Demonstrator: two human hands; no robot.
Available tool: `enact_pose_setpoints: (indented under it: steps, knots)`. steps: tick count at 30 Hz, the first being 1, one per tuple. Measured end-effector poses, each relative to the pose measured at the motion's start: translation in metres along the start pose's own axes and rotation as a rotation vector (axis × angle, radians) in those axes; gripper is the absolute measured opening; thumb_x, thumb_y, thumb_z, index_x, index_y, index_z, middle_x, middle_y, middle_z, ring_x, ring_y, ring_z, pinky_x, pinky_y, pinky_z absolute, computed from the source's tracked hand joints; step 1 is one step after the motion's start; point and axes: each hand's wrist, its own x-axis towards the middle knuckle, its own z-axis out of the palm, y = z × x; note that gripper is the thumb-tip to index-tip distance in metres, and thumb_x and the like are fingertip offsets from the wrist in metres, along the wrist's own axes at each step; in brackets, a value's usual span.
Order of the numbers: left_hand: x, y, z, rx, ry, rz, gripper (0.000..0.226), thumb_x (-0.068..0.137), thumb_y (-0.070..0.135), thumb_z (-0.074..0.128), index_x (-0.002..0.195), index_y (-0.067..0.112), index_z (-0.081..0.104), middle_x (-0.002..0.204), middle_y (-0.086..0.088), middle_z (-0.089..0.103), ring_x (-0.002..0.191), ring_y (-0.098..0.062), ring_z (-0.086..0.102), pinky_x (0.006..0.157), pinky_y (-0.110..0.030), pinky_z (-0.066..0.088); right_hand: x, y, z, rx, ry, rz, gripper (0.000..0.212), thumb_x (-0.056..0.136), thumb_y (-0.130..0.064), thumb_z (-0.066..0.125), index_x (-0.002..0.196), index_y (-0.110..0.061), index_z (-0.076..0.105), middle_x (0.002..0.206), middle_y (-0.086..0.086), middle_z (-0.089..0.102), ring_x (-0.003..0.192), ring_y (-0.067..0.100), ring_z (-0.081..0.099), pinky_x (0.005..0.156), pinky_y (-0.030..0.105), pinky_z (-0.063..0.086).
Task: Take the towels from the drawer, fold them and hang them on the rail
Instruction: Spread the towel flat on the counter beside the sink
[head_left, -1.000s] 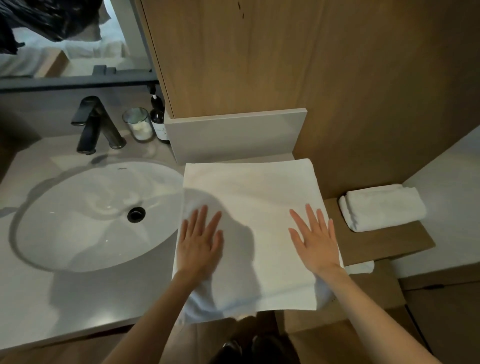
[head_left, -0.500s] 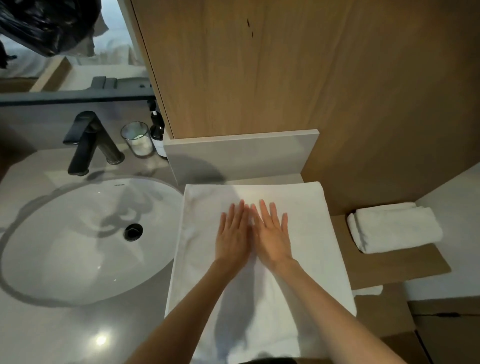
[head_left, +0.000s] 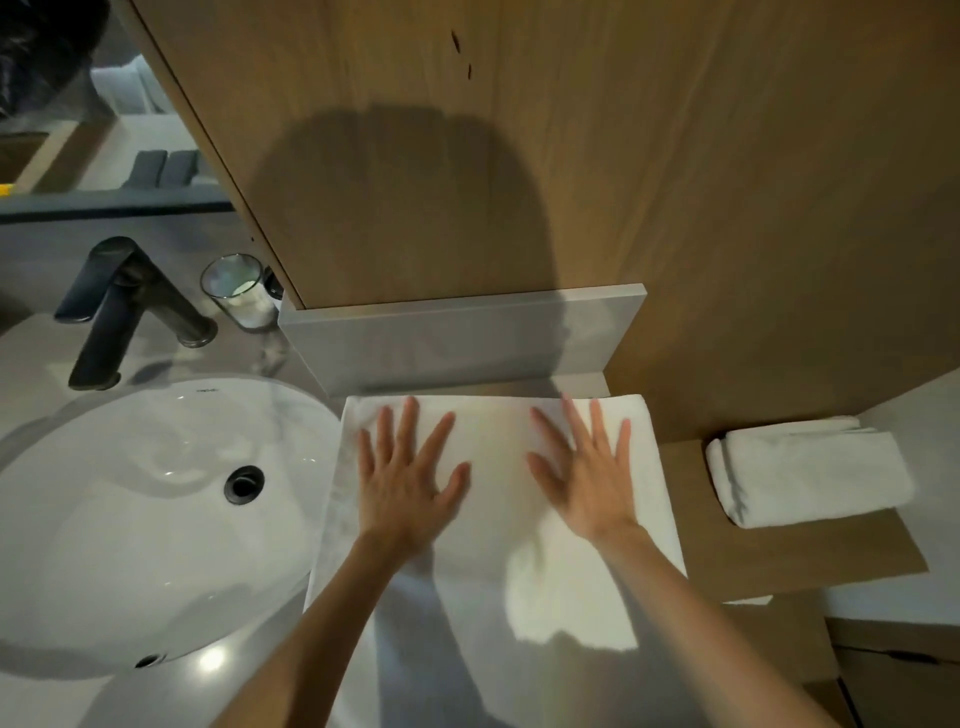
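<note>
- Towel (head_left: 498, 457): spread flat on the tabletop (head_left: 171, 696), just right of the sink (head_left: 130, 519).
- Left hand (head_left: 410, 483): palm down on the towel's left half; grip apart, fingers straight and spread.
- Right hand (head_left: 587, 483): palm down on the right half; grip apart.
- Folded towel (head_left: 810, 473): on the wooden ledge (head_left: 831, 551), apart.

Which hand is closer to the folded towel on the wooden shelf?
Right. The right hand presses the right part of the spread towel, toward the folded towel; the left hand presses its left part, by the sink.
</note>
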Motion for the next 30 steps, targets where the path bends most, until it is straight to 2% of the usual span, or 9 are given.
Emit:
enact_pose_setpoints:
  steps: [4, 7, 10, 12, 15, 19, 24, 27, 30]
  knots:
    - [0.002, -0.011, -0.002, -0.054, 0.04, -0.046, 0.063, 0.092, 0.068, 0.021, 0.15, 0.045, 0.013, 0.162, -0.007, -0.003, 0.148, -0.028, -0.008, 0.12, -0.045, 0.0, -0.004, 0.04, -0.008, 0.122, -0.068, 0.171, 0.056, 0.094, -0.068, 0.015, 0.148, -0.055, 0.002, 0.162, -0.012, -0.011, 0.15, 0.029, -0.008, 0.118, 0.055, 0.0]
    - [0.004, -0.019, -0.003, -0.108, 0.056, -0.044, 0.058, 0.095, 0.06, 0.02, 0.15, 0.042, 0.021, 0.162, -0.006, 0.006, 0.149, -0.023, 0.001, 0.121, -0.04, 0.004, -0.008, 0.048, -0.013, 0.258, -0.101, 0.232, 0.057, 0.092, -0.068, 0.018, 0.146, -0.058, 0.004, 0.162, -0.013, -0.008, 0.15, 0.023, -0.007, 0.12, 0.051, 0.011]
    - [0.007, -0.024, -0.009, -0.156, 0.026, -0.045, 0.062, 0.094, 0.055, 0.009, 0.151, 0.034, 0.025, 0.161, -0.007, 0.014, 0.149, -0.024, 0.008, 0.12, -0.039, 0.008, -0.007, 0.043, -0.014, 0.143, -0.085, 0.221, 0.057, 0.096, -0.062, 0.011, 0.151, -0.048, 0.002, 0.163, -0.006, -0.009, 0.149, 0.025, -0.011, 0.12, 0.054, 0.002]
    - [0.006, -0.015, -0.016, -0.185, 0.022, -0.062, 0.068, 0.093, 0.05, 0.004, 0.152, 0.023, 0.026, 0.159, -0.008, 0.019, 0.148, -0.025, 0.014, 0.12, -0.041, 0.01, -0.01, 0.03, -0.014, 0.057, 0.011, 0.175, 0.053, 0.103, -0.047, 0.01, 0.154, -0.035, 0.011, 0.163, 0.002, -0.002, 0.149, 0.029, -0.009, 0.118, 0.057, -0.001]
    - [-0.018, 0.02, -0.02, -0.218, 0.103, -0.023, 0.061, 0.097, 0.036, 0.011, 0.149, 0.013, 0.032, 0.156, -0.007, 0.027, 0.145, -0.026, 0.022, 0.119, -0.041, 0.013, -0.03, -0.015, -0.012, 0.16, 0.096, 0.069, 0.058, 0.097, -0.035, 0.015, 0.151, -0.02, 0.031, 0.159, 0.006, 0.024, 0.148, 0.031, 0.014, 0.119, 0.055, 0.006]
    - [-0.071, 0.053, 0.011, -0.207, 0.084, 0.028, 0.053, 0.1, 0.029, 0.02, 0.15, 0.013, 0.028, 0.158, -0.007, 0.02, 0.146, -0.027, 0.017, 0.119, -0.046, 0.017, -0.078, -0.072, 0.016, 0.212, 0.049, 0.029, 0.057, 0.104, -0.037, 0.007, 0.147, -0.02, 0.04, 0.156, 0.005, 0.031, 0.146, 0.028, 0.023, 0.113, 0.055, 0.01]
    - [-0.102, 0.031, 0.017, -0.162, 0.093, -0.041, 0.051, 0.099, 0.042, 0.022, 0.149, 0.035, 0.029, 0.159, 0.002, 0.018, 0.148, -0.019, 0.009, 0.119, -0.04, 0.005, -0.113, -0.045, 0.025, 0.103, 0.054, 0.03, 0.053, 0.101, -0.054, 0.017, 0.152, -0.039, 0.018, 0.163, -0.005, 0.009, 0.15, 0.023, 0.003, 0.119, 0.055, 0.001]
    - [-0.109, 0.001, 0.01, -0.161, 0.115, -0.075, 0.052, 0.097, 0.044, 0.023, 0.148, 0.036, 0.031, 0.159, 0.002, 0.021, 0.147, -0.017, 0.014, 0.119, -0.038, 0.007, -0.128, -0.011, 0.016, 0.046, 0.041, 0.085, 0.054, 0.098, -0.057, 0.006, 0.151, -0.048, 0.008, 0.163, -0.007, 0.001, 0.15, 0.019, -0.009, 0.12, 0.049, -0.002]
    - [-0.118, -0.02, 0.003, -0.132, 0.08, -0.082, 0.057, 0.096, 0.047, 0.014, 0.152, 0.034, 0.021, 0.161, 0.003, 0.01, 0.148, -0.014, 0.004, 0.12, -0.036, 0.0, -0.138, 0.014, 0.009, 0.038, -0.016, 0.171, 0.054, 0.096, -0.059, -0.001, 0.149, -0.051, -0.005, 0.162, -0.01, -0.012, 0.147, 0.015, -0.02, 0.12, 0.047, -0.007]
